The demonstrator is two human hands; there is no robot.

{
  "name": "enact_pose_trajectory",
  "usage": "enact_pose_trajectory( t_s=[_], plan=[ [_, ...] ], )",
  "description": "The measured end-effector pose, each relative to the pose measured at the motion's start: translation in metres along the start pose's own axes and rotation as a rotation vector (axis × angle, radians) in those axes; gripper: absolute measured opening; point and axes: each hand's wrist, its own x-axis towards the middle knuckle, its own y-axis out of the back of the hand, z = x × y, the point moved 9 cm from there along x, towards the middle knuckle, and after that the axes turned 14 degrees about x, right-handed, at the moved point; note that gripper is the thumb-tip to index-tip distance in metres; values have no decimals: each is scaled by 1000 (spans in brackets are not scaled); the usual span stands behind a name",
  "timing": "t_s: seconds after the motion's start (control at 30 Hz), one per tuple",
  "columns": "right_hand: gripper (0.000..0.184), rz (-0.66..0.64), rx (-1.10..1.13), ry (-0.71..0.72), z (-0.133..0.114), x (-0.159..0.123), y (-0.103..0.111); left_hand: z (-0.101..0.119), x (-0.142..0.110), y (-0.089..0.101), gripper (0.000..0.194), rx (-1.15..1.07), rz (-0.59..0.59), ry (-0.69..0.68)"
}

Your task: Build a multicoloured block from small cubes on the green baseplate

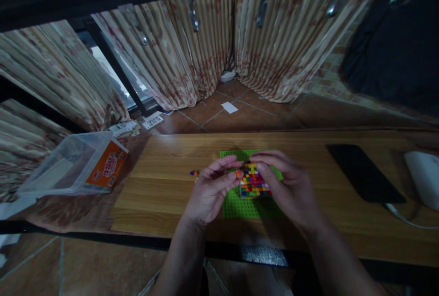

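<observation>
My left hand (pixel 214 189) pinches a small orange toy brick (pixel 238 174) between thumb and fingers, beside the left edge of a block of multicoloured toy bricks (pixel 255 185). The block lies over a green studded baseplate (pixel 236 207). My right hand (pixel 291 186) has its thumb and fingers closed round the block's upper right part, hiding that corner. Whether the right fingers also hold a loose brick cannot be made out. Left of my left hand, a few small coloured bricks (pixel 193 173) lie on the wooden table, partly covered by the hand.
The wooden table (pixel 151 182) carries a black phone (pixel 365 172) with a white cable and a white device (pixel 423 177) at the right. At the left stands a clear plastic bin (pixel 65 150) with an orange label. Striped curtains (pixel 178 54) hang behind; papers (pixel 229 107) lie on the tiled floor.
</observation>
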Motion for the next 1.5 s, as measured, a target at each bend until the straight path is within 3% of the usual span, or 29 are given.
enact_pose_trajectory(
  t_s=[0.1, 0.2, 0.47, 0.7, 0.77, 0.87, 0.93, 1.07, 1.3, 1.5],
  plan=[
    [24, -169, -2, -6, -6, -2, -24, 3, -3, -6, 37, 14, -30, -12],
    [26, -235, 27, -3, -7, -5, -32, 4, -4, -6, 37, 28, -14, -17],
    [18, -72, 30, 103, -17, -5, -22, 1, -1, -3, 31, -28, 10, -22],
    [15, -80, 0, 113, -19, -7, -27, -1, -2, -7, 30, -46, -19, -15],
    [14, -57, -5, 70, -14, -6, -20, -2, -2, -7, 31, -31, -28, -2],
    [11, 55, -33, -3, 1, -3, 8, -1, -1, -3, 31, 9, -13, 6],
    [8, 142, -39, -69, 15, -2, 33, -1, 1, 6, 29, 25, 40, 8],
    [12, 170, -62, -194, 41, -3, 63, -6, 3, 25, 24, 42, 198, 43],
    [16, 52, -85, -247, 67, -7, 52, -13, 4, 29, 24, 55, 256, 91],
    [15, 49, -63, -282, 76, -5, 48, -11, 3, 30, 24, 59, 260, 91]
  ],
)
